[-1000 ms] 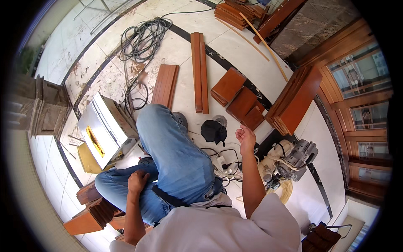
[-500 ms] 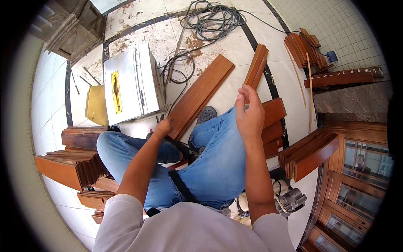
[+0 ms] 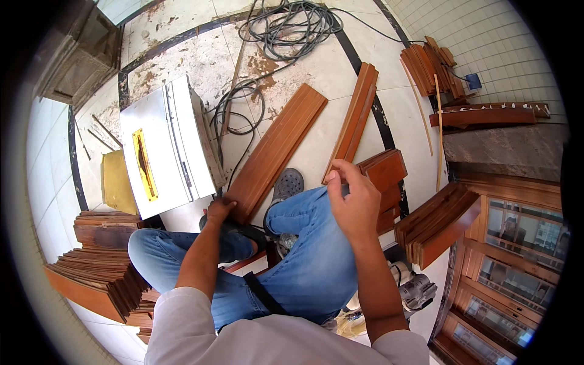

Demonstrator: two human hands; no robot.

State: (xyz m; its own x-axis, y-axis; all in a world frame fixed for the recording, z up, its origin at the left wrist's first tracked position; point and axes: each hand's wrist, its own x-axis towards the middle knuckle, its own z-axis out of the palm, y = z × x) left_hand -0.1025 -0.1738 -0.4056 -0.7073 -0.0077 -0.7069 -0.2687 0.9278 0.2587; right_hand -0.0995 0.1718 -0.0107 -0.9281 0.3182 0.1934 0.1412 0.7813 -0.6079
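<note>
With the left hand (image 3: 220,210), bent-fingered, touches or nearly touches the near end of a wide brown board (image 3: 277,152) lying slantwise on the tiled floor (image 3: 334,79); cannot tell a grip from a light contact. Has the right hand (image 3: 356,198) above the right leg (image 3: 319,243), loosely curled, narrow between thumb and forefinger, with nothing visible inside. Has narrow boards (image 3: 356,118) just past those fingertips, a grey clog (image 3: 289,184) beside the wide board, a table saw (image 3: 173,143) to the left, a board stack (image 3: 435,222) to the right, and coiled black cable (image 3: 292,39) farthest out.
</note>
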